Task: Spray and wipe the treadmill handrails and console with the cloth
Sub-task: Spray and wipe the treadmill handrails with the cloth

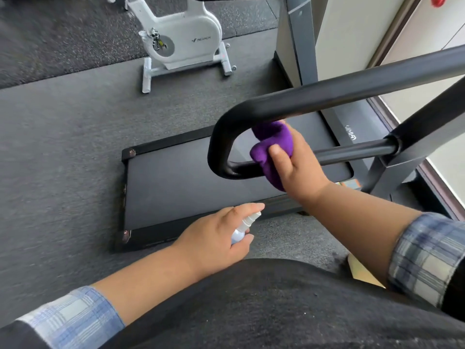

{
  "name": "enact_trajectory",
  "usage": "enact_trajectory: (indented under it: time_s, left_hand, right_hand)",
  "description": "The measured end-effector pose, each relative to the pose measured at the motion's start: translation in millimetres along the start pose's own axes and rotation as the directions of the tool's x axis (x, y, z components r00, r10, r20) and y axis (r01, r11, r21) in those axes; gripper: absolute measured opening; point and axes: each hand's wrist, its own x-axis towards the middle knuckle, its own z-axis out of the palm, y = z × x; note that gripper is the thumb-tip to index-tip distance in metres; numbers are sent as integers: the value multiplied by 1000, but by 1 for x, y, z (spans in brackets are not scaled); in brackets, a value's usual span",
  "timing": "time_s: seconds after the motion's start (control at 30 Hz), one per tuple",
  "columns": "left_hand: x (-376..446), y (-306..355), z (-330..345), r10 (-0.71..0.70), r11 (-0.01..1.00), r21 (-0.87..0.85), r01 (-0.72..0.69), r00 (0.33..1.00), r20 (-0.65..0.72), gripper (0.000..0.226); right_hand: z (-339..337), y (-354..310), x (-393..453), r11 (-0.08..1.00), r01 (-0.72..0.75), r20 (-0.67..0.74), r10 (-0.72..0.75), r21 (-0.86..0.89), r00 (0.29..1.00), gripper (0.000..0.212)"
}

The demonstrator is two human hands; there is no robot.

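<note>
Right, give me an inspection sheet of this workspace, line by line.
Surface: dark grey gym flooring; black treadmill belt lies on it.
Job's things: purple cloth pressed against the black handrail near its bend; small white spray bottle, nozzle pointing towards the rail.
Clutter: nothing seen.
Grips: right hand holds the cloth on the rail; left hand holds the spray bottle, index finger above the nozzle.
Cables: nothing seen.
Surroundings: white exercise bike behind the treadmill; pale wall on the right; console not in view.
</note>
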Motion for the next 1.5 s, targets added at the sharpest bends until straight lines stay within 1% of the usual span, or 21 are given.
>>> enact_trajectory:
  time_s: [0.07,0.1,0.2,0.27,0.33,0.4,0.5,0.57,0.6,0.67,0.7,0.77,0.87,0.93,1.0,1.07,1.13,1.2,1.3,1.4,1.5]
  left_hand:
    - [-3,1,0,-4,1000,-4,4,1000,-5,62]
    - [-4,3,0,-4,1000,-4,4,1000,-4,61]
    - [-7,4,-3,4,1000,0,-4,1000,-19,56]
    - [-12,3,-5,5,1000,11,-4,999,-40,55]
    - [-17,1,-5,-3,1000,14,3,999,-43,55]
    - [-19,0,-4,-9,1000,4,9,999,-48,55]
    - [-17,3,0,-13,1000,-4,13,998,-62,56]
    - [-12,6,2,-3,1000,-4,2,998,-70,56]
    - [-9,8,3,5,1000,-1,-5,998,-70,56]
    - [-5,11,4,24,1000,4,-24,998,-58,56]
    - [-3,12,5,36,999,7,-36,998,-52,56]
    - [-1,13,5,51,999,11,-51,998,-46,56]
    - [-1,13,4,45,999,3,-45,997,-55,55]
    - [-2,11,3,28,1000,-11,-28,997,-70,59]
    - [-6,8,2,20,999,-25,-22,996,-86,64]
    - [-11,4,0,9,1000,-23,-12,994,-105,65]
    - [-15,-2,1,-10,1000,-30,6,991,-133,67]
    - [-21,-8,2,-22,998,-54,14,987,-161,67]
    - [-26,-13,2,-38,998,-62,27,983,-180,65]
    - [-29,-15,-2,-41,999,-38,35,982,-186,57]
    - [-32,-21,-5,-56,998,-29,51,984,-167,57]
  right_hand:
    - [5,-10,4,999,-21,-112,26,51,993,25]
    - [10,-15,7,998,-37,-130,43,45,991,29]
    - [33,-27,13,1000,-1,9,1,7,1000,34]
    - [50,-34,13,995,-100,64,98,29,993,54]
    - [62,-35,9,985,-173,46,172,4,984,69]
    - [64,-33,7,976,-194,43,199,-98,979,72]
    - [52,-29,12,942,-123,167,183,-314,969,67]
    - [47,-25,11,856,2,281,167,-517,945,68]
    - [46,-24,10,777,65,315,175,-626,933,71]
    - [43,-20,3,560,203,343,157,-804,926,69]
    - [41,-19,-1,453,271,370,145,-850,918,68]
    - [33,-15,-8,304,365,421,142,-880,896,72]
    - [16,-6,-11,213,424,457,137,-880,879,82]
    - [4,-1,-9,212,435,472,177,-875,864,91]
    - [-5,0,-5,295,398,474,256,-868,843,95]
    - [-10,-1,5,529,226,433,307,-818,848,90]
    - [-7,-6,14,753,38,382,289,-657,878,89]
    - [7,-14,15,858,-3,364,220,-513,905,93]
    - [38,-25,6,877,-63,327,243,-477,913,99]
    - [59,-22,2,799,-69,229,252,-598,940,87]
    - [61,-16,4,742,-2,193,177,-670,965,77]
